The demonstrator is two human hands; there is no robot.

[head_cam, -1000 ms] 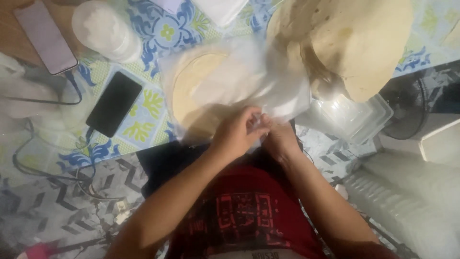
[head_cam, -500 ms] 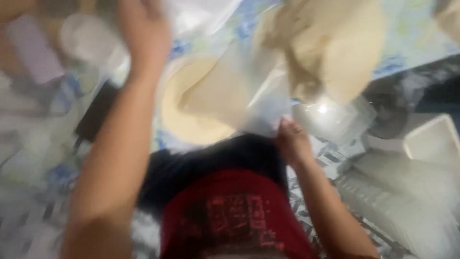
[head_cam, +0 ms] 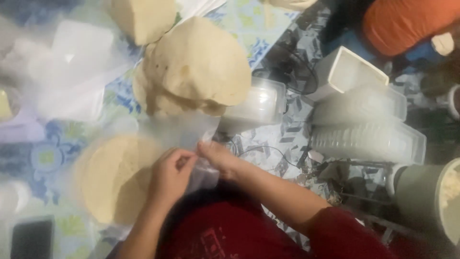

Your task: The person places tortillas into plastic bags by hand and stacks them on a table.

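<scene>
My left hand and my right hand meet over my lap and pinch the near edge of a thin clear plastic sheet. The sheet lies over a round flat disc of pale dough on the patterned mat. A pile of thin dough rounds is heaped just beyond the hands, with another lump of dough at the top left.
Clear plastic containers and stacked lids sit on the right beside a white box. A grey tub with pale contents stands at the right edge. A dark phone lies bottom left. Someone in orange sits top right.
My left hand, raised toward the far left half a second ago, has come back down beside my right hand at the plastic sheet. The view has swung to the right.
</scene>
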